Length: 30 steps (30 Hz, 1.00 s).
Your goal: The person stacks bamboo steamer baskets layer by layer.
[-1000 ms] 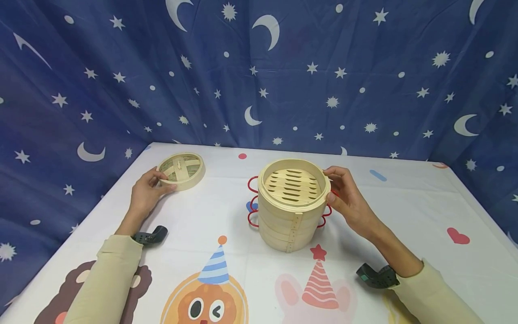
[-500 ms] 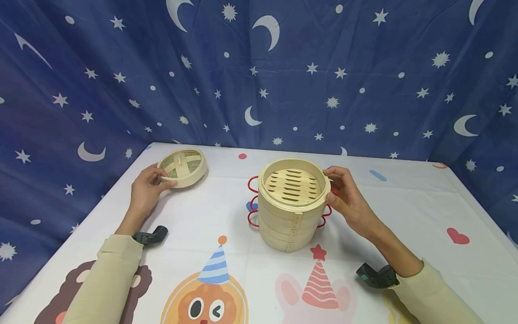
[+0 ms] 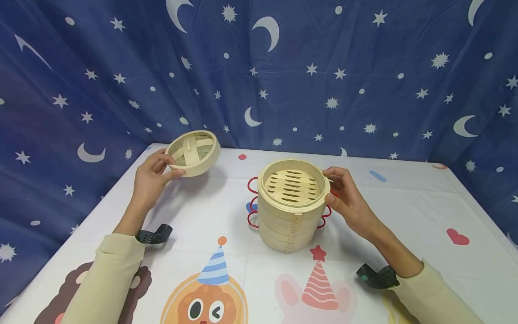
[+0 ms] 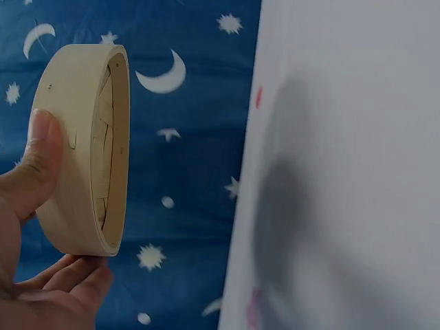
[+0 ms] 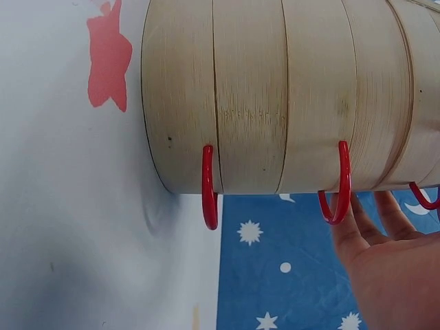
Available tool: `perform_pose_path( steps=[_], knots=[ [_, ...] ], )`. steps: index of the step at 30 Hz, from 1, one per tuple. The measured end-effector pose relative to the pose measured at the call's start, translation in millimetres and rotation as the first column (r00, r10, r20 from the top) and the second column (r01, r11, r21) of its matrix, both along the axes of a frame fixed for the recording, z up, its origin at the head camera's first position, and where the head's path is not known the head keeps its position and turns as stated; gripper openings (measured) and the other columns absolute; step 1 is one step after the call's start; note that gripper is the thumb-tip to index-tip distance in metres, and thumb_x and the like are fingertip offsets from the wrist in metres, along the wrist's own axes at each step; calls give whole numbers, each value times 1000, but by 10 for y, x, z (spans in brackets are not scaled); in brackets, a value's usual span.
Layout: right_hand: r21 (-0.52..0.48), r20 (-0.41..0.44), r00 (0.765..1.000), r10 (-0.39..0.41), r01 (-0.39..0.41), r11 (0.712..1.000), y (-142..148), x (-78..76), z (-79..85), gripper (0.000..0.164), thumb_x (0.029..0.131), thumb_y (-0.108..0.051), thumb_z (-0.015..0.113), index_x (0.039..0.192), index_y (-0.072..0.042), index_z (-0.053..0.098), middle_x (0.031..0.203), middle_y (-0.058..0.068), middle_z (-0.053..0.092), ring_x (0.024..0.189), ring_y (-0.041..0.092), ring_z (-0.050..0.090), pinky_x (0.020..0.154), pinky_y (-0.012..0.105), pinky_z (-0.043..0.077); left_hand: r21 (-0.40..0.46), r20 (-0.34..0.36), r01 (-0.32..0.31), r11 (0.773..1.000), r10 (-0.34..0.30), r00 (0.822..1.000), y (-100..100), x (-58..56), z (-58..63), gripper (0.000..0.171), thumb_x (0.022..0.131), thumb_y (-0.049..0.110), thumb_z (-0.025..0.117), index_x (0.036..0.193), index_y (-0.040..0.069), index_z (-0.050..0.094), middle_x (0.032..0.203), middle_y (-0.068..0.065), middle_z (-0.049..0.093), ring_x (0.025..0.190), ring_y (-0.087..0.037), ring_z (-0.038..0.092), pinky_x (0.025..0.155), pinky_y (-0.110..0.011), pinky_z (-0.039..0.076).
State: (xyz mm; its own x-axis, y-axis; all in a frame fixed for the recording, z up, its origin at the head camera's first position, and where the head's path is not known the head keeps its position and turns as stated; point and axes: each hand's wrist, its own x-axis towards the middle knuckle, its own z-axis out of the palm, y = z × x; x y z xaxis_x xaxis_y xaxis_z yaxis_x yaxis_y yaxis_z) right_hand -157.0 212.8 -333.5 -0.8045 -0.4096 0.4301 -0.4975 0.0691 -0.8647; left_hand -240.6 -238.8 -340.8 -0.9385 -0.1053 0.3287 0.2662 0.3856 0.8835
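Note:
Pinched by its rim between thumb and fingers, a round bamboo steamer lid (image 3: 191, 152) hangs tilted above the table in my left hand (image 3: 151, 173). The left wrist view shows the lid (image 4: 77, 148) on edge, thumb on its side wall and fingers beneath. A stack of bamboo steamer baskets (image 3: 283, 227) stands upright right of the middle, its slatted top basket uncovered. My right hand (image 3: 352, 202) grips the right side of the top rim, thumb in front and fingers behind. In the right wrist view, red loop handles (image 5: 210, 185) stick out from the baskets' side.
A white cloth with cartoon prints covers the table (image 3: 226, 207). Behind it hangs a dark blue curtain (image 3: 299, 90) with moons and stars. A black wrist strap (image 3: 154, 234) is on the left forearm and another black wrist strap (image 3: 378, 276) on the right.
My left hand has raised the steamer lid off the table and shifted it a little to the right, tilting it. The right hand and the basket stack have stayed put.

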Motion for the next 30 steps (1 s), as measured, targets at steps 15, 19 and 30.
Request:
perform_pose_path(
  steps=[15, 19, 30],
  knots=[
    [3, 2, 1000, -5, 5, 1000, 3, 4, 2, 43, 98, -7, 49, 136, -4, 29, 133, 13, 38, 126, 25, 40, 96, 25, 44, 207, -153, 191, 960, -161, 975, 452, 321, 421, 27, 71, -11, 79, 86, -1, 58, 143, -19, 38, 132, -36, 39, 98, -23, 41],
    [-3, -4, 1000, 2, -2, 1000, -1, -2, -2, 42, 98, -6, 49, 135, -3, 29, 133, 14, 38, 126, 26, 40, 96, 25, 44, 200, -191, 238, 950, -201, 961, 547, 411, 480, 27, 70, -12, 79, 86, -6, 58, 142, -17, 39, 131, -37, 39, 101, -26, 40],
    [-11, -5, 1000, 5, -5, 1000, 0, -5, -4, 41, 99, -7, 49, 134, -3, 29, 133, 14, 37, 127, 26, 39, 97, 24, 43, 214, -270, 388, 896, -328, 905, 833, 603, 585, 31, 66, -8, 83, 84, -5, 57, 139, -19, 39, 129, -35, 38, 104, -30, 37]
  ],
)
